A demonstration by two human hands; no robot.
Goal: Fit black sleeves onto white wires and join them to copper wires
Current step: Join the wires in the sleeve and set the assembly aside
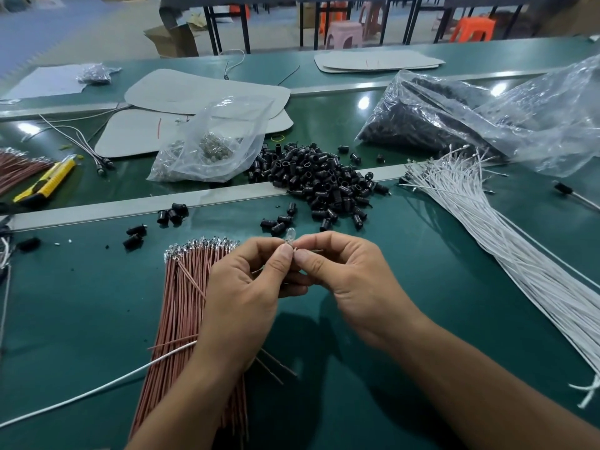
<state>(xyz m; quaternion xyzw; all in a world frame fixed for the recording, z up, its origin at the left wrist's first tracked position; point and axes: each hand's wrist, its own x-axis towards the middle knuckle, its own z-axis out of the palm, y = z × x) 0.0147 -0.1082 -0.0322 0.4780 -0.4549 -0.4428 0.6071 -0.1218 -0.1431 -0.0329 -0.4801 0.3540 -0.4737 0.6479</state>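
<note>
Left hand and right hand meet at the fingertips, both pinching a clear bulb, possibly with a wire end. Copper wires lie beneath the left hand. Black sleeves are heaped beyond, and white wires lie well to the right.

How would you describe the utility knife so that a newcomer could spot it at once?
Look to the left edge of the green table, beyond the grey strip. Beside the copper wires there lies the utility knife, the only bright yellow and black tool around.
</note>
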